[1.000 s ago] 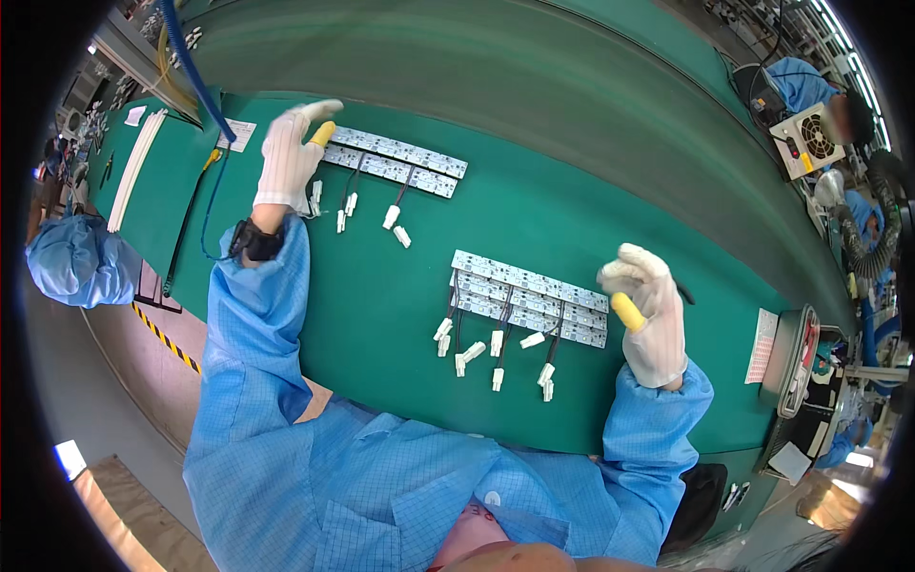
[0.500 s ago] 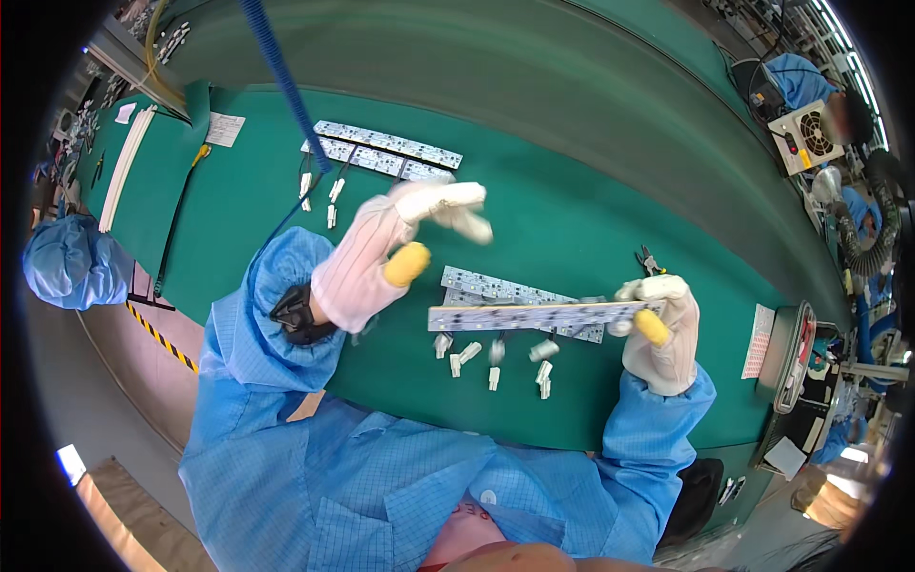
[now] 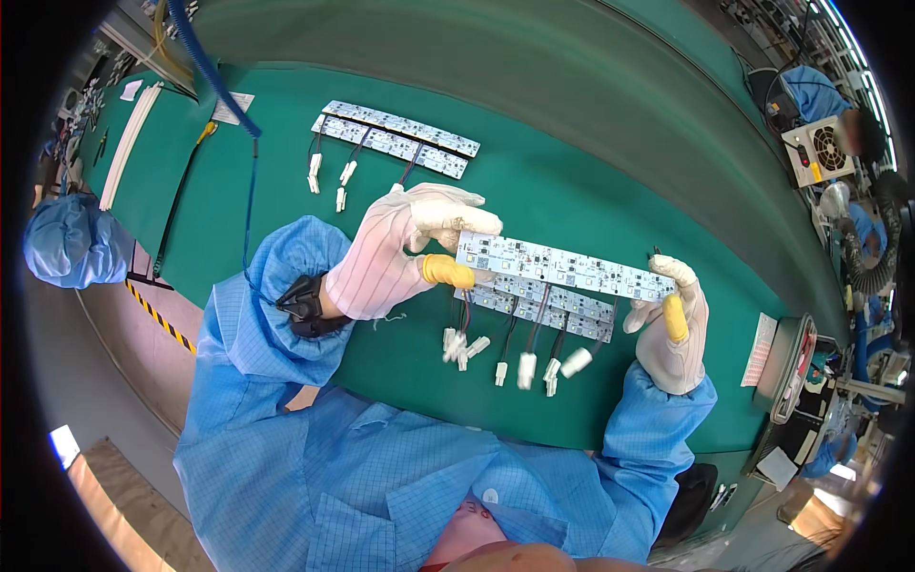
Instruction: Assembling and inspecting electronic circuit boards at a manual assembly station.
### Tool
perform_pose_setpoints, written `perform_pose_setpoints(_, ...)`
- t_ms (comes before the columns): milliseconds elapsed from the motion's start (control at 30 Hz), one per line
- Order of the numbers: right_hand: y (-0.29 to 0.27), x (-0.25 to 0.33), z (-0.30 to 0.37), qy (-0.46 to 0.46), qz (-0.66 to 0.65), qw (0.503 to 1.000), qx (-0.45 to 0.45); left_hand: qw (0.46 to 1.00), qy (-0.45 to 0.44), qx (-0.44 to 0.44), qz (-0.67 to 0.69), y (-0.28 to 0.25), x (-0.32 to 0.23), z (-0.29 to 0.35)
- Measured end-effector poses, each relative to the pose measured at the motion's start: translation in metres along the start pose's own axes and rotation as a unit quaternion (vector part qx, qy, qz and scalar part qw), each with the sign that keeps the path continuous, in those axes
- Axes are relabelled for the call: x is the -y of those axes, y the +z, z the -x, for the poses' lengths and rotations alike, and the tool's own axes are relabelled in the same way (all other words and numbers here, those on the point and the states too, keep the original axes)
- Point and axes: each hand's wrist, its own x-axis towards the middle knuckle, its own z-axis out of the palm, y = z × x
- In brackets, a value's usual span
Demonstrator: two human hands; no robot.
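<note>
A long, narrow white circuit board (image 3: pixel 562 266) is held up between my hands, its component side showing. The white-gloved fingers of my left hand (image 3: pixel 405 243), with a yellow cover on the thumb, pinch its left end. At the other end, my right hand (image 3: pixel 673 329), gloved the same way, grips the board's right tip. Below it on the green mat lie more circuit boards (image 3: pixel 581 322), partly hidden by the held one. Dark wires run from this group to several white connectors (image 3: pixel 501 374) nearer me.
Farther off, two boards (image 3: pixel 400 124) lie side by side with wired white connectors (image 3: pixel 315 172). A blue coiled cord (image 3: pixel 205 67) hangs at the left, leading to the black band (image 3: pixel 307 305) on my left wrist. White strips (image 3: pixel 129 148) lie far left; a printed sheet (image 3: pixel 760 350) lies right.
My left hand has come down and right to take the board's left end. The board, previously in my right hand alone and edge-on, has risen and turned its component face into view.
</note>
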Motion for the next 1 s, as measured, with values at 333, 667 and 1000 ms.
perform_pose_setpoints(333, 0.0, 0.003, 0.003, 0.004, -0.052, 0.998, 0.024, 0.997, 0.004, -0.051, 0.05, 0.002, 0.005, 0.002)
perform_pose_setpoints(667, -0.005, -0.001, 0.007, -0.045, -0.033, 0.997, 0.049, 0.986, -0.016, -0.083, 0.144, 0.006, 0.003, 0.0)
perform_pose_setpoints(1000, -0.003, 0.001, 0.009, -0.038, -0.062, 0.997, 0.036, 0.984, -0.023, -0.055, 0.165, 0.006, 0.003, 0.004)
